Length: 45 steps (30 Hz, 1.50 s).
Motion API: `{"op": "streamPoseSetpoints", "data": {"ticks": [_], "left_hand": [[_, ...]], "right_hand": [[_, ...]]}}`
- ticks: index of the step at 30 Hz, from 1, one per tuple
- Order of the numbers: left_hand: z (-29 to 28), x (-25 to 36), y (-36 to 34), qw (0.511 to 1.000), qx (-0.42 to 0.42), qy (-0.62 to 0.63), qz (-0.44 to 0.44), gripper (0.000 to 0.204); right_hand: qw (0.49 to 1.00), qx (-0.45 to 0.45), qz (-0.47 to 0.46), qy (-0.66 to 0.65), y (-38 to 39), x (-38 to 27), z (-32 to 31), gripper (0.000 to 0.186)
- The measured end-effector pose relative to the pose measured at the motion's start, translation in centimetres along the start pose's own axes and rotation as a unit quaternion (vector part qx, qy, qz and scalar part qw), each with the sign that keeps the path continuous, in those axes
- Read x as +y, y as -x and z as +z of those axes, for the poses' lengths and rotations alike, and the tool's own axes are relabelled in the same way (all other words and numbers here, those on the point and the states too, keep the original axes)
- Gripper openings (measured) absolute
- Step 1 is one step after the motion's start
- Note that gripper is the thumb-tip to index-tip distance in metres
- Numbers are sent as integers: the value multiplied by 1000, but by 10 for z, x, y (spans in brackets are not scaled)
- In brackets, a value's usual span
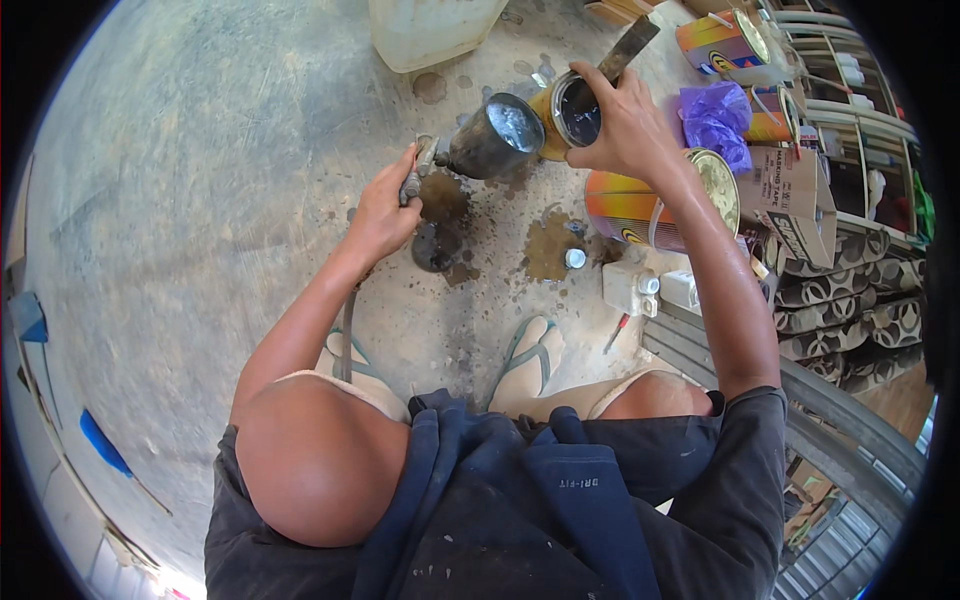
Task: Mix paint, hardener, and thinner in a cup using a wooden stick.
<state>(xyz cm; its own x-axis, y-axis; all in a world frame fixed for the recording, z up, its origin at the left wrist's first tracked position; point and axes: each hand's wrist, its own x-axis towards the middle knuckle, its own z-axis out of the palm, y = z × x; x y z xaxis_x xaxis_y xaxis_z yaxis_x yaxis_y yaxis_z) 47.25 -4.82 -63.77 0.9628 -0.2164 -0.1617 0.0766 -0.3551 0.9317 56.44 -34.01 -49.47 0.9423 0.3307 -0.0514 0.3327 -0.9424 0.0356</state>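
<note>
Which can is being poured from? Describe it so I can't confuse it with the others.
On the stained concrete floor, find the right hand raised above the dark metal cup. It grips a small yellow can, tilted, open mouth toward the cup. The neighbouring orange cans are bigger, lidded and unheld.

You look down in bright, even daylight; the concrete floor [200, 180] reads pale and washed out. Glare sits on the metal cup [495, 135] and the tin lid [718, 185]. Shadows are soft and short under your hands. The fisheye bends the slats [860, 450] at right, and a black rim rings the sharp centre.
</note>
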Motion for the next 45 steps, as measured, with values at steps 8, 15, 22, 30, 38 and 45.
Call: {"op": "streamPoseSetpoints", "data": {"ticks": [8,15,22,30,38,45], "left_hand": [[-21,3,4,992,17,92,-90,65],[-40,2,13,994,39,86,-62,62],[-42,12,21,991,51,109,-64,58],[-39,21,25,994,41,76,-66,57],[-37,22,28,998,8,62,-32,60],[-25,22,31,998,16,52,28,62]], "right_hand": [[990,-26,83,-114,-27,5,73,99],[994,-26,47,-99,-40,2,93,98],[968,227,-1,-111,-4,7,109,83],[962,41,180,-200,185,12,190,49],[952,8,225,-206,216,16,230,50],[967,63,145,-198,154,12,134,37]]}}
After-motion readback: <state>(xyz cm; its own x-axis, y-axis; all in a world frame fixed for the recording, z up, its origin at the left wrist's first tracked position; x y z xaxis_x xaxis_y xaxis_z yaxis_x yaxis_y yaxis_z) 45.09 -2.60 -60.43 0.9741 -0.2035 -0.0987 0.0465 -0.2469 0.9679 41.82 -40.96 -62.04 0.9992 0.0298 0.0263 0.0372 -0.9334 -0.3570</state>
